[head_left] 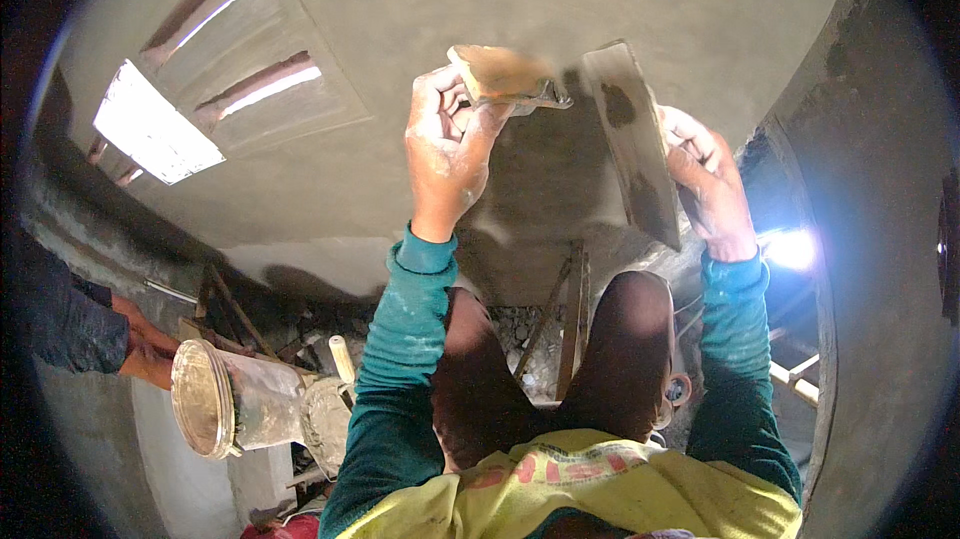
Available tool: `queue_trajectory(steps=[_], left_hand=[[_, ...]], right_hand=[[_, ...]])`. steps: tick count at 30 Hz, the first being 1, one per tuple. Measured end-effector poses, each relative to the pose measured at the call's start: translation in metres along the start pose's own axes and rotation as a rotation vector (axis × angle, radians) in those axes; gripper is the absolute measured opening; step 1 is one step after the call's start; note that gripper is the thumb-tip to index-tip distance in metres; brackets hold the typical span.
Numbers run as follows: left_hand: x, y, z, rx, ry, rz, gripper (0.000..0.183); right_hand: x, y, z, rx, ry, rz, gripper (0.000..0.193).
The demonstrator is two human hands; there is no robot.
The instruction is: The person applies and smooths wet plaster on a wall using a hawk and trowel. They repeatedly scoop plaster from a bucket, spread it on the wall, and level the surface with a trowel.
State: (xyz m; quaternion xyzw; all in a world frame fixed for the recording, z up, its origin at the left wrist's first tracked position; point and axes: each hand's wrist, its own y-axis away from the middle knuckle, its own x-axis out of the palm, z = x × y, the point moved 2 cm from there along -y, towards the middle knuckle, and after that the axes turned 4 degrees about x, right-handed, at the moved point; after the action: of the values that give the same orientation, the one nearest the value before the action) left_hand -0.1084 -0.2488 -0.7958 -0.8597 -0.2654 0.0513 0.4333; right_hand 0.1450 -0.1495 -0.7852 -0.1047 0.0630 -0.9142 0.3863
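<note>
Head view. Left hand (pixel 450 144): fingers curled closed around a tan, wedge-shaped slab with a thin dark metal edge (pixel 512 74); the grip's underside is hidden. Right hand (pixel 708 171): fingers bent closed behind a long, grey, flat rectangular blade (pixel 645 164), dark blotch on its upper part; handle not visible.

Both tools stand up in front of a smooth grey plastered wall (pixel 730 9), side by side, a gap between. Whether the blade touches the wall: cannot tell.

Low left, a clear plastic bucket smeared with pale mud (pixel 265 394) lies tipped toward the left. Beyond it, a co-worker's bare limb (pixel 148 344). Right, a glaring white lamp (pixel 792 247) throws light in from the side.

Handling, my judgement: keep the blade's leading long edge slightly lifted so it doesn't dig in; press evenly along its length, wrist firm. Hold the slab clear of the blade's path. Wipe both faces if grit gathers. Sidelight should show ridges, so sight along the surface.
</note>
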Motion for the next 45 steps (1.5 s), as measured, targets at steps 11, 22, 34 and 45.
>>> queue_trajectory(steps=[11, 22, 34, 45], left_hand=[[0.009, -0.008, -0.023, -0.002, -0.377, 0.171, 0.037], [0.018, -0.03, 0.004, 0.24, -0.785, 0.454, 0.037], [0.095, -0.179, -0.004, 0.643, -0.246, 0.14, 0.043], [0.12, -0.214, 0.031, 0.872, -0.215, 0.0, 0.043]], right_hand=[[-0.015, -0.023, -0.034, 0.072, 0.003, 0.157, 0.045], [-0.006, 0.005, -0.034, 0.09, -0.6, 0.211, 0.042], [-0.131, 0.009, 0.144, -0.581, 0.006, -0.325, 0.043], [-0.149, 0.033, 0.292, -0.681, 0.618, -0.639, 0.05]])
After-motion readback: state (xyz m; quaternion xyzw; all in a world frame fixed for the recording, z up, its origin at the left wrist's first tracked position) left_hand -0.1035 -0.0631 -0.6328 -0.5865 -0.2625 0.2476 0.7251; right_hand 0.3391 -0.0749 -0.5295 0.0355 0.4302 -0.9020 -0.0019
